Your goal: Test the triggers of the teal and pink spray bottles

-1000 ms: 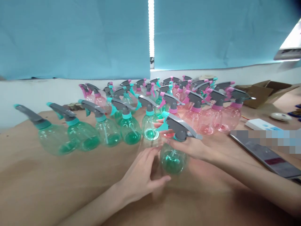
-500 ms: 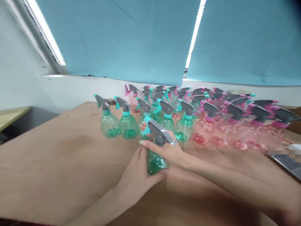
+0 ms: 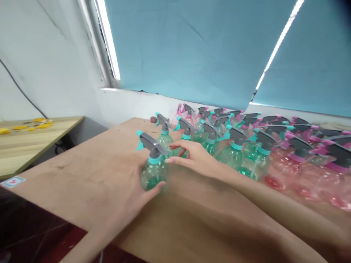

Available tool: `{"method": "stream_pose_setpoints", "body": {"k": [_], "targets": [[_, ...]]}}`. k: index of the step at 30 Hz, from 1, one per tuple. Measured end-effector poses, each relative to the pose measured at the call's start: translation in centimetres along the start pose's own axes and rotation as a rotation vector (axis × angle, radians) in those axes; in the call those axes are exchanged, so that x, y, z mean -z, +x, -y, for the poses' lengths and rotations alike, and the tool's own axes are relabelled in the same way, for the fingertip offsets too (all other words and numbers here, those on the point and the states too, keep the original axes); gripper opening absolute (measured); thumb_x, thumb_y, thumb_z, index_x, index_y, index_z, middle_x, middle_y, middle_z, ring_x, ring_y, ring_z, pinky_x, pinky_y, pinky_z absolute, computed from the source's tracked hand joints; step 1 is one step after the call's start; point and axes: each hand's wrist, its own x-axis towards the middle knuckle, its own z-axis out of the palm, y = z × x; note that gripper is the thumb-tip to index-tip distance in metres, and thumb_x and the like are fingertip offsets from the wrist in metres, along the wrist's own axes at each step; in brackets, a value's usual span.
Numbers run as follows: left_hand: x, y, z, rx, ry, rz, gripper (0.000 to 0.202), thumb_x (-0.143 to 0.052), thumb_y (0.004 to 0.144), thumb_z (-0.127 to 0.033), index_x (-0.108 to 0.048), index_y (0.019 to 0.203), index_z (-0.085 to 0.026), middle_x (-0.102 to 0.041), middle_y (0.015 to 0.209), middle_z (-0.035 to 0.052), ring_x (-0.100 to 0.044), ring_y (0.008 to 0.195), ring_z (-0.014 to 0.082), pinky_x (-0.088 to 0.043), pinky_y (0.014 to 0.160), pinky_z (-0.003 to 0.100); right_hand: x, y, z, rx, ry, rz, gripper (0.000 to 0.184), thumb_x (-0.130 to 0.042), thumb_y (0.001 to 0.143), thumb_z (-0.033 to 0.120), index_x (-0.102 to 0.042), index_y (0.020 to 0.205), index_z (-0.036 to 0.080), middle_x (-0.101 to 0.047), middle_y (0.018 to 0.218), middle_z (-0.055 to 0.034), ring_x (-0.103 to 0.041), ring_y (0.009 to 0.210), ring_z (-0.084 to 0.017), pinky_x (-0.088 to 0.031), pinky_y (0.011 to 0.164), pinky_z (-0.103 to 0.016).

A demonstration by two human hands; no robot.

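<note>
My left hand is wrapped round the lower body of a clear green spray bottle with a grey head and turquoise nozzle, trigger and collar. The bottle is upright, its nozzle toward the left. My right hand is just to the right of that bottle's head, thumb and forefinger apart, with nothing between them. Behind my right hand, green spray bottles stand in a row; pink spray bottles continue the row on the right.
The wooden table has its left edge beside a lower side table bearing yellow pieces. A sticker lies at the near left corner. A blue curtain hangs behind the bottles.
The view has turned left. My right hand has come off the green spray bottle's neck, and my left hand has carried the bottle left, away from it.
</note>
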Motion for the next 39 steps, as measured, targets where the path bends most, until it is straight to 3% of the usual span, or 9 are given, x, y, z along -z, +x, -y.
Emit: {"method": "stream_pose_setpoints", "body": {"k": [4, 9, 11, 14, 18, 21, 27, 33, 39], "targets": [[1.8, 2.4, 2.8, 0.146, -0.046, -0.075, 0.061, -0.065, 0.081, -0.053, -0.041, 0.126, -0.021, -0.059, 0.12, 0.0105, -0.055, 0.114, 0.0357, -0.039, 0.099, 0.055, -1.3, 1.5, -0.4, -0.071, -0.186, -0.037, 0.056, -0.06, 0.082, 0.054, -0.059, 0.118, 0.012, -0.066, 0.111, -0.0115, -0.062, 0.078, -0.018, -0.048, 0.08, -0.037], [2.3, 5.7, 6.4, 0.232, -0.038, -0.126, 0.069, -0.07, 0.075, -0.055, -0.04, 0.126, -0.019, -0.057, 0.122, 0.0136, -0.054, 0.117, 0.0352, -0.044, 0.094, 0.049, -2.7, 3.2, -0.5, -0.251, -0.29, -0.127, 0.051, -0.06, 0.085, 0.04, -0.053, 0.127, 0.012, -0.063, 0.118, -0.0175, -0.059, 0.107, -0.03, -0.044, 0.088, -0.041], [1.9, 6.9, 7.6, 0.245, -0.03, -0.135, 0.071, -0.073, 0.072, -0.053, -0.041, 0.125, -0.019, -0.058, 0.121, 0.0135, -0.055, 0.116, 0.0345, -0.045, 0.093, 0.047, -3.1, 3.8, -0.6, -0.283, -0.275, -0.123, 0.054, -0.06, 0.085, 0.039, -0.05, 0.13, 0.011, -0.064, 0.111, -0.0188, -0.061, 0.102, -0.032, -0.047, 0.081, -0.041], [1.2, 8.2, 8.6, 0.248, -0.02, -0.162, 0.075, -0.073, 0.071, -0.053, -0.039, 0.127, -0.016, -0.056, 0.124, 0.0156, -0.054, 0.117, 0.0336, -0.044, 0.094, 0.044, -3.6, 4.5, -1.0, -0.325, -0.23, -0.096, 0.06, -0.058, 0.085, 0.042, -0.044, 0.135, 0.011, -0.067, 0.096, -0.016, -0.067, 0.078, -0.027, -0.049, 0.064, -0.036], [0.6, 9.2, 9.0, 0.226, -0.017, -0.17, 0.076, -0.071, 0.073, -0.053, -0.038, 0.129, -0.014, -0.053, 0.127, 0.018, -0.052, 0.119, 0.0328, -0.043, 0.096, 0.044, -4.6, 5.4, -2.1, -0.357, -0.155, -0.074, 0.072, -0.056, 0.086, 0.046, -0.029, 0.143, 0.011, -0.066, 0.095, -0.0145, -0.061, 0.05, -0.015, -0.048, 0.049, -0.03], [0.4, 9.7, 8.9, 0.216, -0.018, -0.163, 0.075, -0.071, 0.074, -0.053, -0.039, 0.128, -0.012, -0.053, 0.127, 0.0194, -0.051, 0.12, 0.0341, -0.042, 0.096, 0.045, -5.3, 6.1, -2.8, -0.368, -0.124, -0.084, 0.072, -0.051, 0.089, 0.046, -0.023, 0.145, 0.011, -0.062, 0.107, -0.0194, -0.058, 0.043, -0.012, -0.048, 0.045, -0.029], [-0.3, 10.2, 8.8, 0.197, -0.026, -0.154, 0.076, -0.07, 0.076, -0.053, -0.037, 0.131, -0.012, -0.051, 0.129, 0.0197, -0.051, 0.119, 0.033, -0.042, 0.096, 0.045, -6.1, 7.1, -3.0, -0.378, -0.153, -0.162, 0.048, -0.049, 0.092, 0.034, -0.04, 0.129, 0.004, -0.052, 0.123, -0.0283, -0.068, 0.075, -0.021, -0.054, 0.069, -0.036], [-0.1, 10.4, 9.1, 0.195, -0.019, -0.136, 0.079, -0.069, 0.074, -0.055, -0.038, 0.13, -0.008, -0.052, 0.126, 0.0206, -0.052, 0.118, 0.0338, -0.042, 0.096, 0.044, -6.0, 7.1, -2.6, -0.39, -0.144, -0.163, 0.059, -0.053, 0.09, 0.034, -0.03, 0.136, 0.006, -0.052, 0.126, -0.0274, -0.067, 0.092, -0.026, -0.053, 0.074, -0.037], [0.4, 10.3, 9.0, 0.213, -0.008, -0.105, 0.079, -0.069, 0.074, -0.056, -0.039, 0.13, -0.01, -0.054, 0.125, 0.0196, -0.053, 0.116, 0.0339, -0.044, 0.094, 0.043, -5.6, 7.0, -2.9, -0.416, -0.091, -0.091, 0.065, -0.051, 0.09, 0.045, -0.026, 0.137, 0.007, -0.063, 0.108, -0.0236, -0.065, 0.056, -0.017, -0.052, 0.05, -0.03]]}}
